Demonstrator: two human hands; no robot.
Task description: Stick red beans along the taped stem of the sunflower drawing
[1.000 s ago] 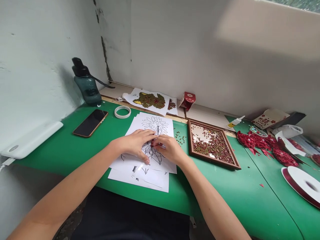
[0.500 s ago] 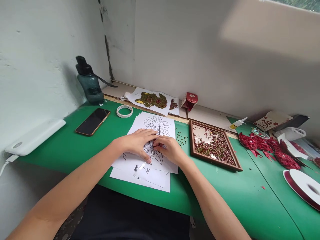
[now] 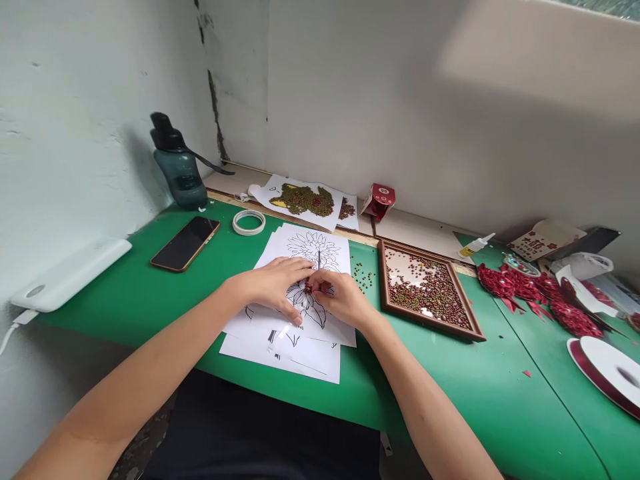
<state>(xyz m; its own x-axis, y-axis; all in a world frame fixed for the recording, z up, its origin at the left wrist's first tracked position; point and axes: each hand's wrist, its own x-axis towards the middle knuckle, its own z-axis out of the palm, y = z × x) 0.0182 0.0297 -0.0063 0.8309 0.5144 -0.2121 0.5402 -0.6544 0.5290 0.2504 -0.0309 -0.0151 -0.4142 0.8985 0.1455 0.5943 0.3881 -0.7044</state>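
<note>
A sheet of white paper (image 3: 345,327) with large flowers drawn in black outline lies on top of a small stack in front of me. My left hand (image 3: 275,283) rests on its left part, fingers stretched out and thumb spread, holding nothing. My right hand (image 3: 333,293) is over the lower flower, thumb and fingertips pinched together; anything between them is too small to make out. A little cluster of reddish-brown beans (image 3: 309,289) shows at the flower's centre, by those fingertips. Above the right hand runs a short thick dark line (image 3: 319,259), drawn or solid, I cannot tell.
A brown wooden frame (image 3: 430,327) of red and green beans stands right, with loose beans (image 3: 364,275) beside it. Leftward are a tape roll (image 3: 249,232), phone (image 3: 185,244) and bottle (image 3: 180,173). A bean picture (image 3: 305,200), glue bottle (image 3: 476,246) and ribbon spool (image 3: 610,370) lie around.
My right hand has shifted slightly, and its fingertips have drawn back a bit, uncovering the reddish beans at the flower's centre. The left hand has stayed in place.
</note>
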